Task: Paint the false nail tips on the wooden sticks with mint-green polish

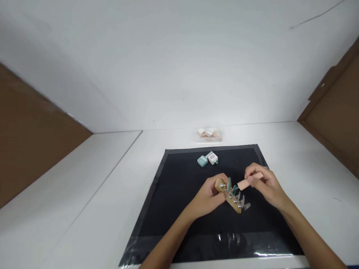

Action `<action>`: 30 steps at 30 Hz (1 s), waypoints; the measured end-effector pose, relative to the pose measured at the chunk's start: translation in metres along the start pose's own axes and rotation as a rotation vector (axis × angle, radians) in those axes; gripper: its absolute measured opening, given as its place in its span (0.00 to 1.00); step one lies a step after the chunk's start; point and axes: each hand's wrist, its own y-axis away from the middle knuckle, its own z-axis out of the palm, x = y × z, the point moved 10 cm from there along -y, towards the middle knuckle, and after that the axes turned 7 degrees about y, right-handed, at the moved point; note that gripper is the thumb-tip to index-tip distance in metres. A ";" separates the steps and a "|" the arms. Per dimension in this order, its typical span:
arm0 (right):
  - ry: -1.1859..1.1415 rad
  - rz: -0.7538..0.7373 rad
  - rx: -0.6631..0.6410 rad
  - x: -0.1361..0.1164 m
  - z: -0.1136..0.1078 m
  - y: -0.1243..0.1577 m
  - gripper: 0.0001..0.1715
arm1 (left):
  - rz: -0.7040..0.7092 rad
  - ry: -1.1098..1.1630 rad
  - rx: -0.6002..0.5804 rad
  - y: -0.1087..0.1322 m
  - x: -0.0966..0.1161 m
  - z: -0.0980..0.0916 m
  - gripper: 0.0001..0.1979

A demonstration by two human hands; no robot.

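Note:
My left hand [209, 198] is closed round the upper end of a wooden nail-tip stand [232, 203], holding it tilted above the black mat. Several false nail tips stick out from metal holders on it. The tip near my fingers is green [229, 184], the one beside it is green too [233, 190], and those at the lower end look clear [246, 206]. Between the fingers of my right hand [265, 185] is the pale pink handle of a nail polish brush [249, 181]. Its bristle end points left and touches or nearly touches the second green tip.
Behind my hands on the black mat [174, 179] lie a green nail polish bottle [202, 161] and a white-labelled bottle [213, 158]. Past the mat's far edge sits a clear plastic box [208, 139] holding small white-topped items. Brown panels [33, 127] flank the white table.

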 end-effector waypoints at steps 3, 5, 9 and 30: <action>0.054 0.010 0.037 0.001 -0.005 -0.002 0.07 | -0.004 -0.002 -0.001 0.000 -0.001 0.000 0.09; 0.075 0.025 0.066 0.005 -0.008 -0.001 0.07 | -0.007 -0.007 -0.001 0.001 -0.001 0.001 0.09; -0.019 0.021 0.076 0.012 -0.009 0.002 0.08 | -0.002 -0.015 0.005 0.001 0.000 -0.001 0.08; -0.081 0.015 -0.032 0.007 0.002 0.002 0.11 | 0.001 -0.014 0.018 0.002 0.001 0.000 0.14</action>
